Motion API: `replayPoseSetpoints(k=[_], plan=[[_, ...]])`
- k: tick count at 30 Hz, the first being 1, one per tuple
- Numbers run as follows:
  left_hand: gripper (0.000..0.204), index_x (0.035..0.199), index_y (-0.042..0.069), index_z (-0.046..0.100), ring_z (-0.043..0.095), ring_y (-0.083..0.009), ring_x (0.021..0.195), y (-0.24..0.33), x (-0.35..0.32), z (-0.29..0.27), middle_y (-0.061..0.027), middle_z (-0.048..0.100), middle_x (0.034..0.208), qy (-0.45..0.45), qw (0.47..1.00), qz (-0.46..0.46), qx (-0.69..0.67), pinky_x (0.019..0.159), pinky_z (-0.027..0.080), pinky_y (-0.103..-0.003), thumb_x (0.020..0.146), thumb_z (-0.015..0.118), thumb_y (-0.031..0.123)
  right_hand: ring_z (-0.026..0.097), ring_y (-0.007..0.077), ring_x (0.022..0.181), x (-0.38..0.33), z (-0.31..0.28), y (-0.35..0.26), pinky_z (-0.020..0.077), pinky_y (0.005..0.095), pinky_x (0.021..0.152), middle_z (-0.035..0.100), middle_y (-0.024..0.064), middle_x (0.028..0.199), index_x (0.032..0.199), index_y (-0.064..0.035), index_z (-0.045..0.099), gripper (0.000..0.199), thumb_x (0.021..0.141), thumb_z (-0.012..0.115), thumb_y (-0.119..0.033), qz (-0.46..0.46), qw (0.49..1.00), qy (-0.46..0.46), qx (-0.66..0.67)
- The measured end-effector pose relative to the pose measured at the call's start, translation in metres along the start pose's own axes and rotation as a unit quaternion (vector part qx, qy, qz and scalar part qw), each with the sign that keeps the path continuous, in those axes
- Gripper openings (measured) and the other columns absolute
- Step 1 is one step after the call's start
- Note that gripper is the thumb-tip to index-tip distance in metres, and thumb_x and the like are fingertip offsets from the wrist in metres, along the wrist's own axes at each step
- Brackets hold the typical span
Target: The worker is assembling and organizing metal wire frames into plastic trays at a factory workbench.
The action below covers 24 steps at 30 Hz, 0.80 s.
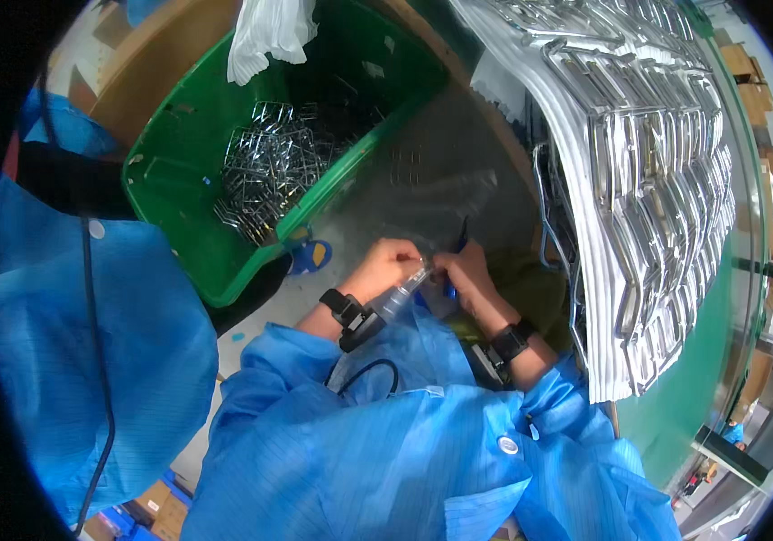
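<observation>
In front of my blue smock, both hands meet over a sheet of clear plastic film (397,303). My left hand (390,267) is closed, thumb and fingers pinching the film. Close beside it, my right hand (466,273) is closed around a blue-handled tool with a dark, pointed tip (465,231); its kind is hard to make out. The fingertips of both hands nearly touch at the film. More of the transparent film spreads out beyond the hands, faint against the dark floor.
A green bin (215,261) at the left holds a heap of bent metal wire pieces (269,171). White crumpled sheeting (271,36) hangs over its rim. Rows of shiny bent rods (648,180) lie on white foam (576,207) across a green table (675,419). Another person's blue smock (107,361) is close at left.
</observation>
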State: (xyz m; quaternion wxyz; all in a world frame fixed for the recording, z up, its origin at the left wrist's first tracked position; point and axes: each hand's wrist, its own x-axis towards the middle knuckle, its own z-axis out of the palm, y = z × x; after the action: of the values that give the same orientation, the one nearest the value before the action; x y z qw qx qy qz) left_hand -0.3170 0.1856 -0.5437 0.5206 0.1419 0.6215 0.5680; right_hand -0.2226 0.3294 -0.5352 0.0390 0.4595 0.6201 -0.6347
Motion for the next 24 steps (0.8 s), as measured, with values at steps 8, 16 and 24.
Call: replayPoseSetpoints(k=[8, 16, 24], plan=[[0.029, 0.093, 0.001, 0.057, 0.060, -0.0289, 0.063, -0.003, 0.004, 0.023, -0.0155, 0.062, 0.073, 0.168, 0.905, 0.195, 0.337, 0.059, 0.050, -0.038, 0.072, 0.068, 0.018, 0.056, 0.0187, 0.054, 0.022, -0.005, 0.036, 0.0442, 0.0300, 0.049, 0.056, 0.0082, 0.063, 0.088, 0.0058, 0.055, 0.025, 0.063, 0.057, 0.005, -0.064, 0.994, 0.035, -0.084], [0.047, 0.120, 0.000, 0.044, 0.062, -0.0375, 0.087, 0.039, 0.016, 0.006, -0.0206, 0.062, 0.094, 0.165, 0.839, -0.059, 0.515, 0.069, 0.051, -0.047, 0.077, 0.056, 0.018, 0.056, 0.0195, 0.061, 0.037, -0.016, 0.064, 0.0460, 0.0302, 0.053, 0.057, 0.0090, 0.072, 0.088, 0.0024, 0.058, 0.021, 0.067, 0.055, 0.003, -0.136, 0.974, 0.093, -0.154], [0.049, 0.119, 0.003, 0.045, 0.060, -0.0298, 0.088, 0.027, 0.027, -0.056, -0.0142, 0.055, 0.102, 0.296, 0.687, 0.166, 0.643, 0.071, 0.050, -0.036, 0.073, 0.062, 0.008, 0.051, 0.0174, 0.052, -0.005, -0.031, 0.034, 0.0429, 0.0306, 0.045, 0.051, 0.0064, 0.060, 0.078, -0.0040, 0.054, 0.009, 0.073, 0.060, -0.009, 0.019, 0.961, 0.137, 0.239]])
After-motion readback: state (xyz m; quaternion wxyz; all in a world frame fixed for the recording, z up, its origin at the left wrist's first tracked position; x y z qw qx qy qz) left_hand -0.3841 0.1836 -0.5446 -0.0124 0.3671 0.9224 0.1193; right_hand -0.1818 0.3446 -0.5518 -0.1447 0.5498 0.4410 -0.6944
